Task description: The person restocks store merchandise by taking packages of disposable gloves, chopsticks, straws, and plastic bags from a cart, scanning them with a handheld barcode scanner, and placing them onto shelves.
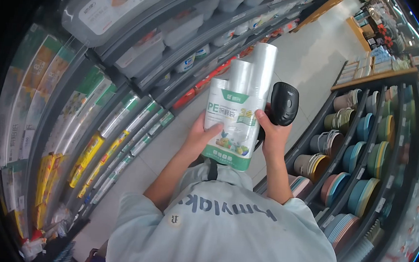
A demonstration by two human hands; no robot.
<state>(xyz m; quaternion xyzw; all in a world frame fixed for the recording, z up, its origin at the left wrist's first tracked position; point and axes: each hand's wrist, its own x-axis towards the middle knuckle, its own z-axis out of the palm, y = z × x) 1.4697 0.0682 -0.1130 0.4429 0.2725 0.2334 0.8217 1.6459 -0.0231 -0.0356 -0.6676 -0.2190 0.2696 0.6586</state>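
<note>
A clear-wrapped pack of PE food storage bags (229, 127) is held up in front of my chest. It has a green and white label, and three white rolls of different heights show at its top. My left hand (204, 133) grips the pack's left side, thumb across the front. My right hand (272, 128) has its thumb on the pack's right edge and also holds a black barcode scanner (285, 105), whose head points up beside the pack. The fingers behind the pack and around the scanner's handle are mostly hidden.
Shelves on the left hold long boxed rolls (87, 158) and clear plastic food containers (116, 5). At the right, a dark rack (312, 134) carries stacked basins and bowls (359, 197). A pale tiled floor (299, 54) runs between them.
</note>
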